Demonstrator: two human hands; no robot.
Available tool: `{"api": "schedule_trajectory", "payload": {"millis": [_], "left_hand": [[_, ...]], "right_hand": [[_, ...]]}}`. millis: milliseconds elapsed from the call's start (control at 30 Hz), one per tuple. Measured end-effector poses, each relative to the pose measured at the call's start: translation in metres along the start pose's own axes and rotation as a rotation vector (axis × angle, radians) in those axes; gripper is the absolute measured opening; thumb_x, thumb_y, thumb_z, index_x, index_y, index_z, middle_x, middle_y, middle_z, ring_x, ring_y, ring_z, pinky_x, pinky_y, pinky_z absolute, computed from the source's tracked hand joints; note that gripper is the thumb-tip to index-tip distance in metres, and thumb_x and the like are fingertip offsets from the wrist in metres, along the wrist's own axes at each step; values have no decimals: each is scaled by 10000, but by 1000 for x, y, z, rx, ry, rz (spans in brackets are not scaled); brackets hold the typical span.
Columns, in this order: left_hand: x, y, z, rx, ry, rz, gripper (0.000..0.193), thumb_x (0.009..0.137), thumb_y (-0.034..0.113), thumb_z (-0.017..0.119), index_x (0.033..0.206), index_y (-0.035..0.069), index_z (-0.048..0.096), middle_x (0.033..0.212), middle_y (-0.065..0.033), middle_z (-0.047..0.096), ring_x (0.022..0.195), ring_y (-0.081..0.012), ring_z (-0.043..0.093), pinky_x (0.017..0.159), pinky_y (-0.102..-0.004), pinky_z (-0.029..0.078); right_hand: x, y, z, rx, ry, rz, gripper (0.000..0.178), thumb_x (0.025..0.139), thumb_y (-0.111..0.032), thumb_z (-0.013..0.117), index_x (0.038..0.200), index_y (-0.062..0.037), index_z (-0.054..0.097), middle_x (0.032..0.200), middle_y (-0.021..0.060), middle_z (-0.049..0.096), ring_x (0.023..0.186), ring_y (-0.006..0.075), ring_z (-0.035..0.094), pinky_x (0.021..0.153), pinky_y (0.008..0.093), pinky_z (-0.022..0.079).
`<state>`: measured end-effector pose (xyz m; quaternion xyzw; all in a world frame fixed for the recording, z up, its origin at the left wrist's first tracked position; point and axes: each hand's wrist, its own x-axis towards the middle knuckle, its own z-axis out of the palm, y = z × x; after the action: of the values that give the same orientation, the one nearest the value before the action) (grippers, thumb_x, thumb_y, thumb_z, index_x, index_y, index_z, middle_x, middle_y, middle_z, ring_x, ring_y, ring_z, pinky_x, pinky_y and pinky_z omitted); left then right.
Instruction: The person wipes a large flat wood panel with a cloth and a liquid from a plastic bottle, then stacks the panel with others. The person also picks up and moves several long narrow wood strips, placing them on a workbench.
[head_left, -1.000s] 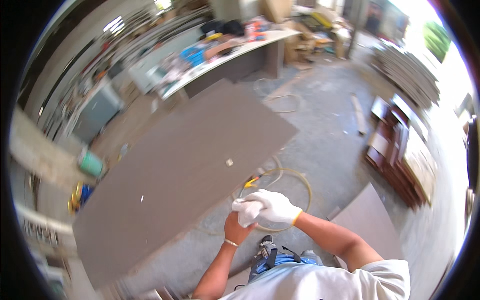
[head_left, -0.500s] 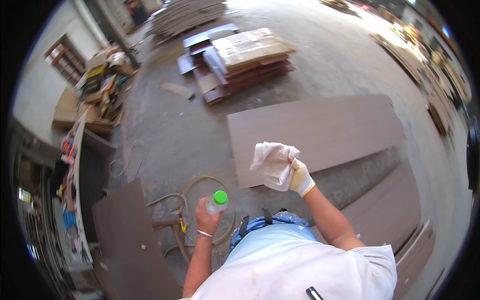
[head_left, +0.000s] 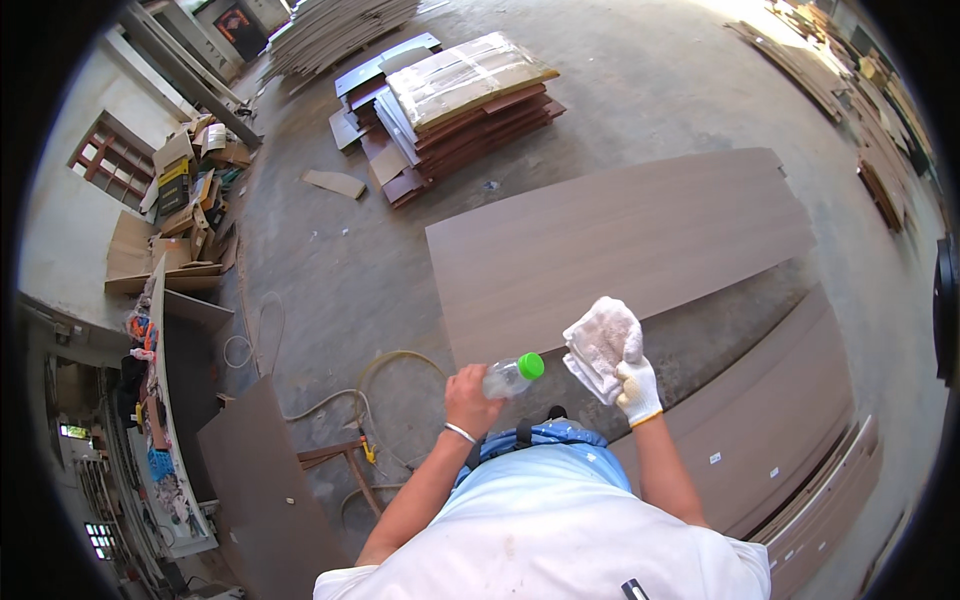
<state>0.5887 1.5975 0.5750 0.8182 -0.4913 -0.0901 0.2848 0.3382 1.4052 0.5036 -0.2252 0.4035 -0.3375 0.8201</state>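
Note:
My bare left hand [head_left: 468,402] is wrapped round a clear plastic bottle [head_left: 503,380] with a green cap. The bottle tilts to the right, its cap toward the cloth. In a white knitted glove, my right hand [head_left: 637,388] grips a folded white cloth [head_left: 603,342] with brownish stains. Both hands are raised in front of my body, and bottle and cloth are a little apart. Beyond them a large brown panel [head_left: 620,240] lies low over the floor.
More brown panels [head_left: 760,410] lie at my right, with another panel [head_left: 260,480] at my left. A hose [head_left: 375,375] coils on the floor beside a small stand [head_left: 350,455]. Farther off are a stack of boards [head_left: 470,100] and a cardboard heap [head_left: 190,200].
The bottle has moved right toward the cloth and gone from upright to tilted. My right hand has shifted slightly right, and the cloth is now more bunched.

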Motion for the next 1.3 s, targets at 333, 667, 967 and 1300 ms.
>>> {"api": "schedule_trajectory", "payload": {"millis": [333,667,967,1300], "left_hand": [[70,-14,-57,610,-41,195,304,629,91,744,910,94,627,937,-78,621,978,-273,601,836,-407,433],[134,39,-105,867,-134,302,174,687,78,680,858,94,654,887,-57,648,928,-234,624,842,-375,451],[122,29,-108,795,-61,255,110,691,66,645,794,95,621,847,-62,653,891,-247,637,803,-391,450],[107,-35,-114,692,-91,258,166,643,74,700,772,101,599,816,-56,631,867,-256,625,792,-408,447]], "right_hand": [[28,26,73,167,-527,332,526,950,-115,605,1439,-4,448,1381,135,560,1249,274,568,1086,401,448],[53,38,107,304,-642,489,574,1032,-387,535,1492,-71,399,1451,127,501,1315,271,517,1122,393,415],[52,22,137,300,-731,476,651,1012,-457,552,1500,-57,392,1454,118,497,1326,265,509,1130,386,409],[43,46,197,430,-706,429,730,989,-525,545,1510,-47,364,1460,126,483,1344,272,480,1164,404,374]]}}
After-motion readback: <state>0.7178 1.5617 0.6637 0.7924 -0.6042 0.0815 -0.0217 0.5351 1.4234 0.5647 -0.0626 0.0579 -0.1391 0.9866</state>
